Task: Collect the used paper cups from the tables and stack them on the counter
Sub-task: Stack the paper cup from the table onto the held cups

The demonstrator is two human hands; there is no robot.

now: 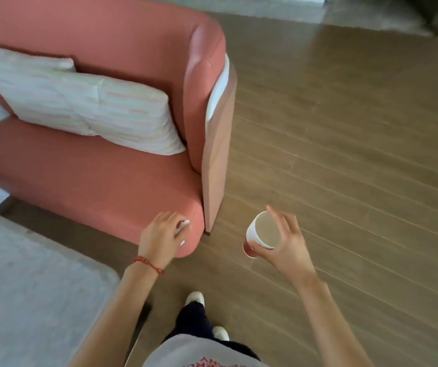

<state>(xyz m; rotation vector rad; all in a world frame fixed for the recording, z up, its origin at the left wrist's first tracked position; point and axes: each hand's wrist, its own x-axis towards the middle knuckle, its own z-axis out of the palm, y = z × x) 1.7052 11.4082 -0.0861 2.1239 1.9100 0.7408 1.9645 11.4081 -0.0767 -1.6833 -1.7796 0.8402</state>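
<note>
Paper cup [261,233], white with red base, clasped by right hand [286,242]; left hand [161,238] fingers pinch crumpled white tissue [183,226]; shirt lettering unreadable.

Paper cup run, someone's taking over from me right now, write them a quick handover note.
Right hand: grips one paper cup, tilted, looks empty inside.
Left hand: holds something small and white, too blurred to identify.
Position: standing on the wood floor beside the pink sofa, grey table at left.
Done: one cup in hand.
Left: no counter in view; find it, set the cup down, then check for more cups.
</note>
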